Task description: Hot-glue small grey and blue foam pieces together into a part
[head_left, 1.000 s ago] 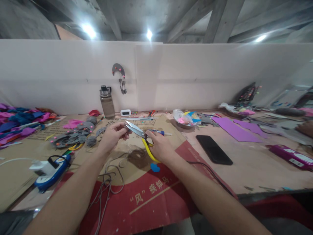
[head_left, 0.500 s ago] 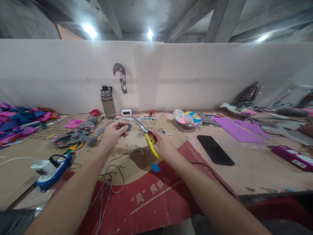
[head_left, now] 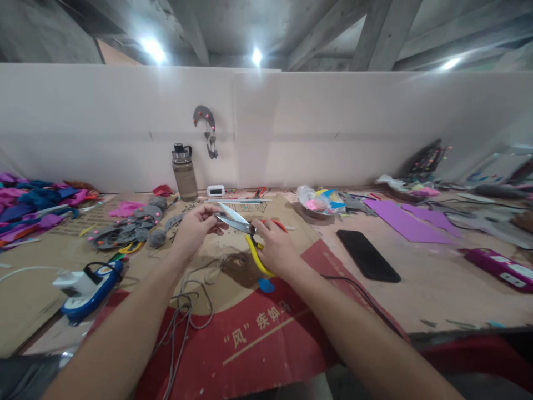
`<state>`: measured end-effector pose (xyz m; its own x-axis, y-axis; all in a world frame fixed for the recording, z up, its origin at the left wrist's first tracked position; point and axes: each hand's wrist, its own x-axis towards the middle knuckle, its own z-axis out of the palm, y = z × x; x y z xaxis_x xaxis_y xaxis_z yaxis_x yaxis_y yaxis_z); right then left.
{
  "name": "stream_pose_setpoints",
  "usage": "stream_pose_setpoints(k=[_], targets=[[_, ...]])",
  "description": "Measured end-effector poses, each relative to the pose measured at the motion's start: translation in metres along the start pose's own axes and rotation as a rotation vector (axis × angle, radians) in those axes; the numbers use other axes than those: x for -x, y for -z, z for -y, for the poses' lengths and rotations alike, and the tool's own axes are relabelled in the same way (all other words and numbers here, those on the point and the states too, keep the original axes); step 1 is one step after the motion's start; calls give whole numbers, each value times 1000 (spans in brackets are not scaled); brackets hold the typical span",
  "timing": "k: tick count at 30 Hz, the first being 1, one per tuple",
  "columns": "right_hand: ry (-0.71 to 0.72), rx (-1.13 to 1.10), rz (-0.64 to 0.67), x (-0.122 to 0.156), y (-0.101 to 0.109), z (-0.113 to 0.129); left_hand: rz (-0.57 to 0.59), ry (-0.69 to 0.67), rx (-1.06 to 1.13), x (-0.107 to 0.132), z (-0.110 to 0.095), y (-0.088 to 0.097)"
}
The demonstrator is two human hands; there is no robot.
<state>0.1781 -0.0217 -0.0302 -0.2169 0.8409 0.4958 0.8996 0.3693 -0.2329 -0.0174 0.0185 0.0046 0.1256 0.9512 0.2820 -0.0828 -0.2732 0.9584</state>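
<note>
My left hand (head_left: 197, 226) is closed in a pinch on a small grey felt piece, which is mostly hidden behind the fingers and the blades. In my right hand (head_left: 272, 244) is a pair of scissors (head_left: 235, 223) with yellow and red handles. Its blades are spread and point left, their tips right at the left fingertips. Below both hands, a loose grey cord (head_left: 191, 294) lies in loops on the brown and red cardboard (head_left: 258, 344). A blue scrap (head_left: 266, 285) rests under my right wrist.
Left of my hands are grey felt pieces with pink beads (head_left: 120, 230), a grey yarn ball (head_left: 157, 239) and a blue power strip (head_left: 91, 294). Behind stands a water bottle (head_left: 184, 175). A bowl (head_left: 318, 211), a black phone (head_left: 367, 255) and purple sheets (head_left: 403, 219) lie right.
The scissors have opened and their blades have swung down and left to the left fingertips. The grey felt piece, visible before, is now mostly covered. My left hand has barely moved.
</note>
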Motion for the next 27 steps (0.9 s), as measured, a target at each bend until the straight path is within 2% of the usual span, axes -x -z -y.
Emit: stream_pose_setpoints(k=[8,14,27], targets=[[-3,100,-44,0,1,-1,-3,4,-10,1,-3,-1],[2,175,-15,0,2,-1,1,46,-9,1,-7,-2],[-7,243,-18,0,7,0,36,45,-1,1,-5,1]])
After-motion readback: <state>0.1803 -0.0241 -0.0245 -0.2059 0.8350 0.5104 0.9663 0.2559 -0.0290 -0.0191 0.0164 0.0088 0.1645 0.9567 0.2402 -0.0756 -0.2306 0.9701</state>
